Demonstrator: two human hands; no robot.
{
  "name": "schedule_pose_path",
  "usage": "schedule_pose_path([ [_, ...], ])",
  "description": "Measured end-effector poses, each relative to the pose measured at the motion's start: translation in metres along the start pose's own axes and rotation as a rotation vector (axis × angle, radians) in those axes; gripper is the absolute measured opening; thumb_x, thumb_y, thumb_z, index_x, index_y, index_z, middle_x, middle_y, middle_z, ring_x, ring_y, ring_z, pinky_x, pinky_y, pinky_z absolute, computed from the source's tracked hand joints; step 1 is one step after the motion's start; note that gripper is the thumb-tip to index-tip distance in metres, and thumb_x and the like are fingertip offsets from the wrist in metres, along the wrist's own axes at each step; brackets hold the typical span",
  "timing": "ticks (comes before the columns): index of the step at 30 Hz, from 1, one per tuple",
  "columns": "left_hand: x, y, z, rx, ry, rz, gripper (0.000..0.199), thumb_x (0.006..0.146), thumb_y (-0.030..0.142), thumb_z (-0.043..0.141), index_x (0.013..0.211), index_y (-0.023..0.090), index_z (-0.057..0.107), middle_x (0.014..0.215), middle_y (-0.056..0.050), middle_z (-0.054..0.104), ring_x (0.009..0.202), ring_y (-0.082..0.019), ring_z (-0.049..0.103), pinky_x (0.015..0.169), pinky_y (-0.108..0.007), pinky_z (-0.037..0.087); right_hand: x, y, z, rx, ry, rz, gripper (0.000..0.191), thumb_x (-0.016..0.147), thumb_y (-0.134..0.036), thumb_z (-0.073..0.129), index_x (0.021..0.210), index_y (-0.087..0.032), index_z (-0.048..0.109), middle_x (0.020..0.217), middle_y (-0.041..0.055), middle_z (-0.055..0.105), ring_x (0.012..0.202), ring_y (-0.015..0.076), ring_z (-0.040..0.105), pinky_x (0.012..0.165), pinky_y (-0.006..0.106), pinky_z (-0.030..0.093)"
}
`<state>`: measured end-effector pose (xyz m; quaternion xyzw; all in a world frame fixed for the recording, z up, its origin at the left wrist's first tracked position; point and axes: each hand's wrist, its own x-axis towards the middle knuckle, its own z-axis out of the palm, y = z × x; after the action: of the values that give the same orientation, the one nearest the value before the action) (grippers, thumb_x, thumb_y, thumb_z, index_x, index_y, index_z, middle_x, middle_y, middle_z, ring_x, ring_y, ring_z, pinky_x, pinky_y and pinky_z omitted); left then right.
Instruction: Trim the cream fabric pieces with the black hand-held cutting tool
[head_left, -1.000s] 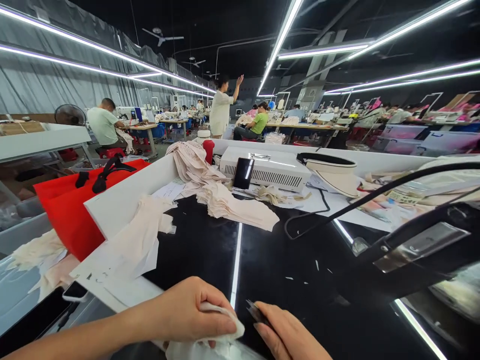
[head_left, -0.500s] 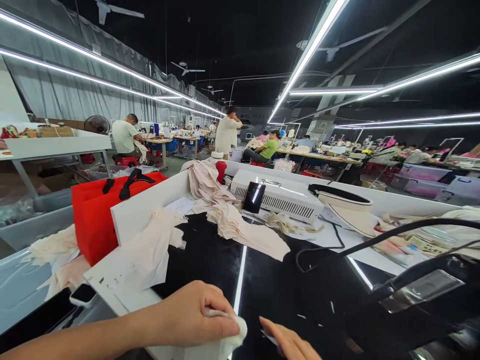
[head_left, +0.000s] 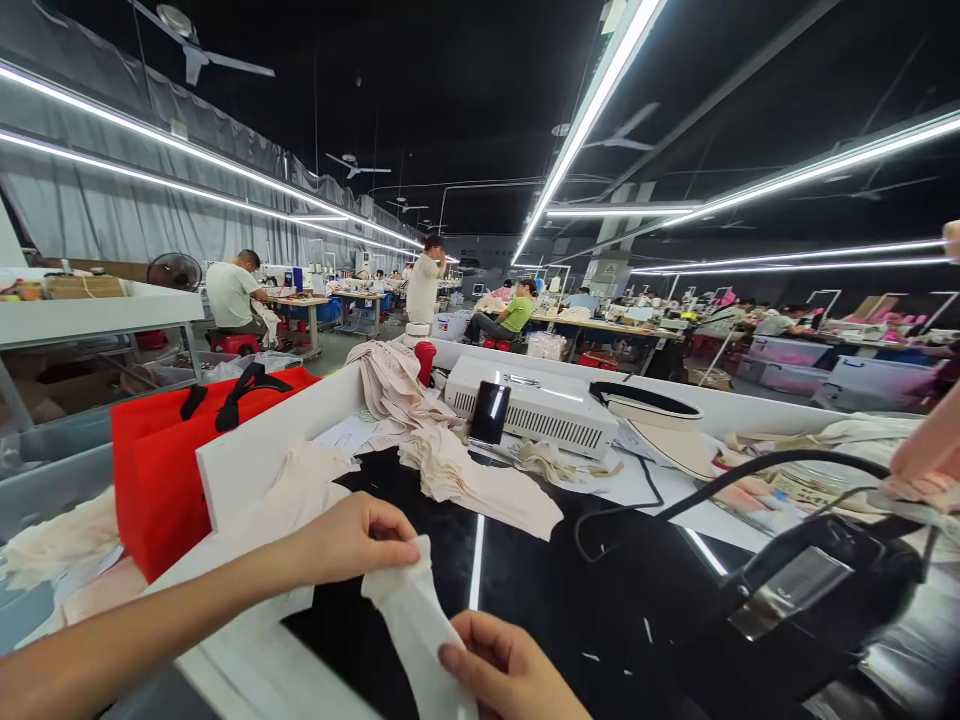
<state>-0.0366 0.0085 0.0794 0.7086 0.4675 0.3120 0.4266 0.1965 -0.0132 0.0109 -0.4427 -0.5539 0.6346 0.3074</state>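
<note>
My left hand [head_left: 360, 540] pinches the upper end of a white cloth strip [head_left: 412, 635] over the black tabletop [head_left: 525, 560]. Lower down, my right hand [head_left: 502, 665] grips the strip's right edge between thumb and fingers. The strip hangs stretched between both hands and runs out of the bottom of the view. Beyond them, a fanned stack of pale cloth pieces [head_left: 480, 480] lies on the black surface. More pale cloth [head_left: 292, 495] is piled left of it, partly behind my left forearm.
A red bag [head_left: 165, 460] stands at the left. Behind the stack are a phone [head_left: 490, 412], a white metal box [head_left: 532, 400] and a visor [head_left: 660, 420]. A black bag [head_left: 795, 600] sits at the right. Someone's hand [head_left: 926, 450] holds cloth at the right edge.
My left hand has moved up and left, raising the strip. My right hand has come in and taken hold of it. The view has shifted, and another person's hand has appeared at the right.
</note>
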Motion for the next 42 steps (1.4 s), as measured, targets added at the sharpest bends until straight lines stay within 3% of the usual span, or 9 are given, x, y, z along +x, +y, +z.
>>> schedule_pose_path([
  [3, 0.033, 0.01, -0.019, 0.063, 0.033, 0.077, 0.027, 0.078, 0.04, 0.07, 0.081, 0.013, 0.077, 0.071, 0.0, 0.069, 0.066, -0.014, 0.059, 0.063, -0.021, 0.042, 0.013, -0.027, -0.02, -0.089, 0.166, -0.068, 0.041, 0.079, -0.056, 0.075, 0.083, -0.016, 0.067, 0.044, -0.0124, 0.036, 0.035, 0.0018, 0.017, 0.034, 0.016, 0.015],
  [6, 0.078, 0.026, -0.035, 0.128, 0.119, 0.176, 0.025, 0.079, 0.038, 0.071, 0.078, 0.014, 0.076, 0.07, 0.001, 0.067, 0.067, -0.014, 0.059, 0.062, -0.021, 0.041, 0.039, -0.053, -0.047, -0.162, 0.334, -0.218, 0.039, 0.08, -0.054, 0.076, 0.088, -0.016, 0.07, 0.054, -0.0053, 0.055, 0.038, 0.0075, 0.045, 0.036, 0.018, 0.033],
  [9, 0.122, 0.038, -0.044, 0.18, 0.243, 0.276, 0.026, 0.087, 0.038, 0.065, 0.089, 0.015, 0.077, 0.073, -0.001, 0.069, 0.068, -0.016, 0.062, 0.062, -0.023, 0.044, 0.074, -0.071, -0.076, -0.24, 0.574, -0.427, 0.043, 0.087, -0.061, 0.068, 0.099, -0.019, 0.07, 0.094, 0.0037, 0.072, 0.076, 0.0196, 0.073, 0.059, 0.028, 0.059],
  [13, 0.159, 0.024, -0.041, 0.283, 0.315, 0.372, 0.022, 0.095, 0.031, 0.061, 0.101, 0.019, 0.077, 0.102, -0.003, 0.077, 0.093, -0.019, 0.069, 0.079, -0.025, 0.051, 0.114, -0.069, -0.109, -0.465, 0.785, -0.582, 0.027, 0.101, -0.04, 0.064, 0.113, -0.017, 0.067, 0.117, 0.0078, 0.07, 0.106, 0.0232, 0.069, 0.092, 0.044, 0.059],
  [19, 0.164, -0.038, -0.021, 0.472, 0.154, 0.329, 0.019, 0.1, 0.033, 0.068, 0.101, 0.014, 0.072, 0.103, -0.006, 0.075, 0.097, -0.021, 0.071, 0.095, -0.043, 0.056, 0.132, -0.028, -0.129, -0.894, 0.646, -0.545, 0.022, 0.101, -0.035, 0.066, 0.114, -0.017, 0.068, 0.116, 0.007, 0.071, 0.102, 0.0216, 0.07, 0.092, 0.044, 0.06],
  [22, 0.16, -0.054, -0.016, 0.523, 0.113, 0.328, 0.019, 0.102, 0.033, 0.066, 0.108, 0.015, 0.072, 0.114, -0.007, 0.074, 0.109, -0.023, 0.07, 0.103, -0.047, 0.054, 0.129, -0.017, -0.127, -1.067, 0.576, -0.489, 0.02, 0.101, -0.034, 0.066, 0.111, -0.017, 0.069, 0.116, 0.0069, 0.071, 0.104, 0.0218, 0.07, 0.093, 0.044, 0.06],
  [31, 0.148, -0.055, -0.014, 0.639, 0.124, 0.341, 0.032, 0.099, 0.016, 0.056, 0.123, 0.022, 0.076, 0.133, -0.003, 0.072, 0.127, -0.023, 0.066, 0.112, -0.034, 0.048, 0.118, -0.023, -0.109, -1.343, 0.591, -0.368, 0.018, 0.101, -0.03, 0.066, 0.113, -0.017, 0.069, 0.116, 0.0067, 0.071, 0.104, 0.0217, 0.07, 0.094, 0.045, 0.059],
  [35, 0.138, -0.055, -0.016, 0.672, 0.126, 0.329, 0.036, 0.1, 0.019, 0.054, 0.131, 0.022, 0.071, 0.139, -0.003, 0.068, 0.133, -0.022, 0.062, 0.115, -0.033, 0.045, 0.106, -0.025, -0.096, -1.329, 0.582, -0.411, 0.026, 0.099, -0.009, 0.056, 0.122, -0.015, 0.068, 0.122, 0.0121, 0.071, 0.107, 0.0254, 0.071, 0.096, 0.045, 0.059],
  [42, 0.105, -0.053, -0.045, 0.747, 0.19, 0.182, 0.033, 0.104, 0.021, 0.052, 0.132, 0.023, 0.069, 0.139, -0.004, 0.068, 0.131, -0.023, 0.062, 0.115, -0.037, 0.046, 0.033, 0.002, -0.058, -1.25, 0.338, -0.65, 0.031, 0.099, -0.014, 0.05, 0.123, -0.023, 0.069, 0.122, 0.0087, 0.073, 0.111, 0.0208, 0.073, 0.095, 0.03, 0.062],
])
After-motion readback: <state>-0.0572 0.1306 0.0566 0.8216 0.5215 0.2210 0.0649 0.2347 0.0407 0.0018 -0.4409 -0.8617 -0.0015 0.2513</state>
